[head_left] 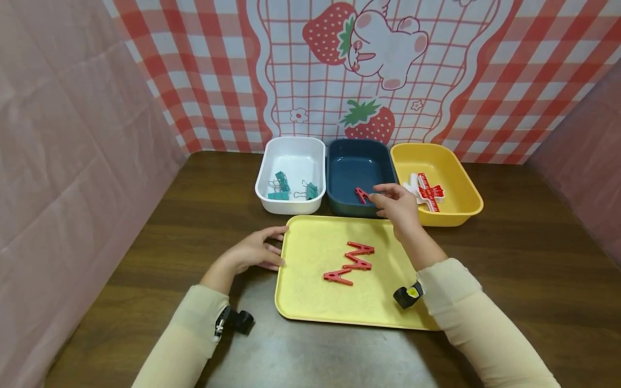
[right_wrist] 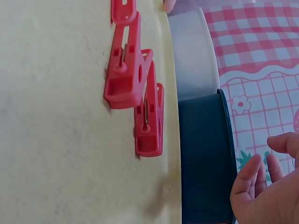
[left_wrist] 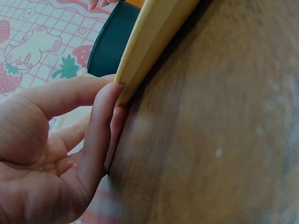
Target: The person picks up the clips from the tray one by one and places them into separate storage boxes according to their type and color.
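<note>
My right hand (head_left: 399,207) is over the front of the dark blue bin (head_left: 361,148). Its thumb and fingers (right_wrist: 246,179) stand apart in the right wrist view, with nothing visible between them. Just left of the fingertips a red clothespin (head_left: 361,195) shows against that bin; whether it lies on the bottom cannot be told. On the yellow tray (head_left: 310,302) three more red clothespins (head_left: 358,263) form a zigzag. My left hand (head_left: 254,250) touches the tray's left edge, its fingertips (left_wrist: 110,91) against the outer rim.
Left of the blue bin stands a white bin (head_left: 291,144) with several teal binder clips (head_left: 278,195). A yellow bin (head_left: 461,188) on the right holds red and white clips (head_left: 427,191). A checked strawberry cloth (head_left: 213,70) hangs behind them.
</note>
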Motion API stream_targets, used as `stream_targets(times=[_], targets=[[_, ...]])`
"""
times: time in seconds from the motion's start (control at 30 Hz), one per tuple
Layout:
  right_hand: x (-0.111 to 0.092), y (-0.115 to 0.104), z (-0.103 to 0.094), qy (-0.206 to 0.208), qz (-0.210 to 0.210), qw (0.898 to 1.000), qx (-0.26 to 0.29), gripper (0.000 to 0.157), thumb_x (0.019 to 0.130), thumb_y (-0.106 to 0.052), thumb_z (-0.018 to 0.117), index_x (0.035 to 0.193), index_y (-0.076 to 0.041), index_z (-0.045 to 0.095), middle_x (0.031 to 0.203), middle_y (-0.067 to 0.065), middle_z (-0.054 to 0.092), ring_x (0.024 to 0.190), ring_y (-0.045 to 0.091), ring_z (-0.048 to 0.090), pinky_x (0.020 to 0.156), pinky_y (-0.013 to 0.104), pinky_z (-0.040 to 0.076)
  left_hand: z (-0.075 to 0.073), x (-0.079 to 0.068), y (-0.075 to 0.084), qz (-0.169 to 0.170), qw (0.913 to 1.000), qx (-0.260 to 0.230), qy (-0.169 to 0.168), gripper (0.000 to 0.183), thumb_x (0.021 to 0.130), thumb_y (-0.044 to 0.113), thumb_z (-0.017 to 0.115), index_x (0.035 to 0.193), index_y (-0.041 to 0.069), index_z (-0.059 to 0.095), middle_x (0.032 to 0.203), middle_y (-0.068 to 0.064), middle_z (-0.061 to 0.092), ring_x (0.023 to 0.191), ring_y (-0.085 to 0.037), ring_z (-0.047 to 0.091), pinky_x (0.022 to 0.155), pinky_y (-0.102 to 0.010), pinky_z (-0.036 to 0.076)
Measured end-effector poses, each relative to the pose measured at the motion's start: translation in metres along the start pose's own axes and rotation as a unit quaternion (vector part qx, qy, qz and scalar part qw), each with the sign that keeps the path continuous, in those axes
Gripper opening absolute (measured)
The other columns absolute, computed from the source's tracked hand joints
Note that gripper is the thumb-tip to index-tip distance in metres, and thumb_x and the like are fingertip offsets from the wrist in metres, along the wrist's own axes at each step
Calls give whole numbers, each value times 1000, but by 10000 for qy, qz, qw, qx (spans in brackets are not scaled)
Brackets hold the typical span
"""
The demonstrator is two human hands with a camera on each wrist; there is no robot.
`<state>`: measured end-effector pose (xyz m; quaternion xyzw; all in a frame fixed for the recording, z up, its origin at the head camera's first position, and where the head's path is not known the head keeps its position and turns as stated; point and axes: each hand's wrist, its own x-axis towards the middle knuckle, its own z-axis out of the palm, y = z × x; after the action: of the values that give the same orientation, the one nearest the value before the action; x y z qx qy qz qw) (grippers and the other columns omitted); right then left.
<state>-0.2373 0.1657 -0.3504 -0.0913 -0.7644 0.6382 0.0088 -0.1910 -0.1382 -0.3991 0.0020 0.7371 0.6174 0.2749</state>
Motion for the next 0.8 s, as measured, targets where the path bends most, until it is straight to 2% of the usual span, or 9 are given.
stream_targets(times=[0.13, 0.27, 0.33, 0.5, 0.63, 0.8], targets=[[-5, 0, 0, -113, 39, 9999, -75, 25, 86, -15, 66, 108, -6, 59, 86, 1, 53, 79, 20, 54, 66, 25, 55, 0, 1, -1, 27, 10000, 18, -35, 79, 76, -17, 65, 143, 10, 35, 133, -17, 36, 95, -25, 57, 71, -36, 57], [-9, 2, -1, -304, 14, 9992, -265, 35, 86, -16, 67, 115, 0, 57, 84, 0, 53, 77, 18, 55, 75, 34, 54, 0, 0, 0, 18, 10000, 9, -17, 79, 76, -17, 65, 143, 10, 35, 133, -17, 36, 95, -25, 57, 71, -36, 57], [-11, 3, -2, -480, -13, 9981, -389, 38, 87, -16, 66, 118, 3, 55, 85, 1, 54, 77, 18, 55, 79, 38, 53, 0, 0, 0, 23, 10000, 21, -24, 79, 76, -17, 65, 143, 10, 35, 133, -17, 35, 95, -25, 57, 71, -36, 57], [-16, 7, -5, -977, -33, 9927, -709, 36, 88, -16, 64, 118, 3, 56, 91, 4, 53, 86, 23, 54, 82, 37, 52, 1, 0, 0, 43, 10000, 19, -47, 78, 76, -17, 65, 143, 9, 34, 133, -17, 35, 95, -25, 57, 71, -36, 57], [-17, 12, -7, -1386, -67, 9858, -943, 34, 89, -16, 64, 118, 2, 58, 92, 3, 57, 94, 29, 52, 82, 37, 51, 1, 0, -1, 45, 10000, 31, -55, 78, 76, -17, 65, 143, 9, 34, 134, -18, 35, 95, -25, 57, 71, -37, 57], [-14, 19, -10, -1994, -404, 9718, -1195, 36, 86, -10, 67, 117, 5, 58, 90, 5, 59, 82, 23, 52, 69, 30, 49, 1, -1, -1, 25, 10000, 34, -38, 78, 76, -17, 65, 143, 9, 35, 133, -17, 35, 95, -25, 57, 71, -37, 57]])
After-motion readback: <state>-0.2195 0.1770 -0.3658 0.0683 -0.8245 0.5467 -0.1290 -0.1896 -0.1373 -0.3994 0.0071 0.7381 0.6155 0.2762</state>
